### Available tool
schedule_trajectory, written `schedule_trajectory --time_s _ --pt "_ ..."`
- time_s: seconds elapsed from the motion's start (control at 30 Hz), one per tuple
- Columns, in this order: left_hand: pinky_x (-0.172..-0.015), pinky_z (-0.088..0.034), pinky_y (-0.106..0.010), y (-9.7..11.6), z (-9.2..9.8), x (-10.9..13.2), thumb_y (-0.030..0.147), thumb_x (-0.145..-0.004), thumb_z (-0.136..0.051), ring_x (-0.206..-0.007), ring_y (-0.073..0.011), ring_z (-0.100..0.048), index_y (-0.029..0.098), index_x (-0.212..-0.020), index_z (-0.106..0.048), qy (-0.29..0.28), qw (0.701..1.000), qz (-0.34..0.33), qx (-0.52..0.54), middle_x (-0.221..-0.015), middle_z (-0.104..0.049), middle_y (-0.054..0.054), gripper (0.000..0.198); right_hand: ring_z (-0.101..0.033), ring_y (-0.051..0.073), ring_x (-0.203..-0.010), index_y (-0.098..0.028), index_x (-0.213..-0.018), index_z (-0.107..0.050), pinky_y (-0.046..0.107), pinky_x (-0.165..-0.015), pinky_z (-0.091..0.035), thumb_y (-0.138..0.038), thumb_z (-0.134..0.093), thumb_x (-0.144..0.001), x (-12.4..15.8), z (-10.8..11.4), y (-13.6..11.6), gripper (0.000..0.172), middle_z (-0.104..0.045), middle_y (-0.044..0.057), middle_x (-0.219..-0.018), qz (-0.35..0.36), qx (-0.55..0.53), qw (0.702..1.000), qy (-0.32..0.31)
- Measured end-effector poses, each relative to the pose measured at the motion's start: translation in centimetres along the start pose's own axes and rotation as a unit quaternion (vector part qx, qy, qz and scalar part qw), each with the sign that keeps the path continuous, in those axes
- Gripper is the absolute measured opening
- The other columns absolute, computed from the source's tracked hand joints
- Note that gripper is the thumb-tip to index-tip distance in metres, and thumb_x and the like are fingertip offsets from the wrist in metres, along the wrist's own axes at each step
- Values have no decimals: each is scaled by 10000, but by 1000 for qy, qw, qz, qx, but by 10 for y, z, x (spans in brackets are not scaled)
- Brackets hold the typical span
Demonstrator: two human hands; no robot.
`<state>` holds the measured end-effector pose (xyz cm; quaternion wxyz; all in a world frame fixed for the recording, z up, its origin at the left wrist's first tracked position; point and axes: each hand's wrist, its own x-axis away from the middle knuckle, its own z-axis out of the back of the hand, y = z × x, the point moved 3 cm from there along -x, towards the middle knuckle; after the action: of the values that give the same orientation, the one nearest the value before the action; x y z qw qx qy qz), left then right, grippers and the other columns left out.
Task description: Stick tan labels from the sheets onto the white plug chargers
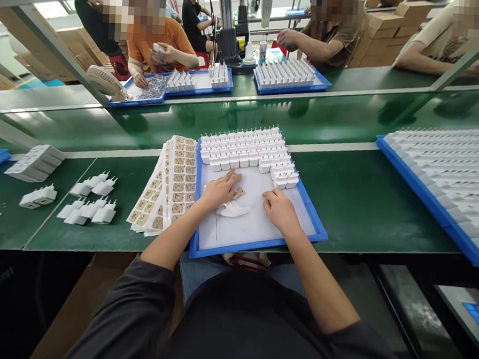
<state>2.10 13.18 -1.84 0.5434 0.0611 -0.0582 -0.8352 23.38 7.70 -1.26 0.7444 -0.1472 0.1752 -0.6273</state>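
A blue-rimmed white tray lies in front of me on the green bench. Rows of white plug adapters fill its far half. My left hand rests on the tray with fingers curled over a small brown label piece. Beside it lies a curled strip of white backing paper. My right hand lies knuckles up on the tray near the right end of the adapters, fingers bent under; what it holds is hidden. A fanned stack of brown label sheets lies left of the tray.
Loose white adapters lie on the bench at left, with a grey stack behind them. Another blue tray of white parts sits at right. Across the green conveyor, other people work at blue trays.
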Motion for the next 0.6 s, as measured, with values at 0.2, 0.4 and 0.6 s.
schedule_trajectory --time_s 0.2,0.4,0.6 --pt "-934 -520 -343 5 4 5 416 -1027 -407 -1096 -235 -661 200 -1155 -653 14 999 -39 10 -1282 -640 -91 352 -660 229 -910 -167 -1052 -716 304 -776 -469 -126 -547 -911 -2 -2 7 223 -680 105 -1059 8 -36 999 8" --pt "-859 -512 -380 10 -1 7 483 -950 -580 -957 -260 -660 191 -1093 -607 -16 997 -72 -12 -1214 -606 -135 326 -663 223 -871 -158 -1004 -718 313 -786 -482 -122 -545 -878 -3 0 11 218 -705 99 -980 2 -88 996 29" --pt "-747 -502 -326 2 -5 -5 235 -1030 -351 -863 -233 -678 193 -1026 -542 5 1000 -10 24 -994 -667 -105 196 -641 183 -715 -157 -1072 -705 291 -689 -499 -297 -531 -912 -4 14 25 275 -711 56 -831 -44 -200 973 106"
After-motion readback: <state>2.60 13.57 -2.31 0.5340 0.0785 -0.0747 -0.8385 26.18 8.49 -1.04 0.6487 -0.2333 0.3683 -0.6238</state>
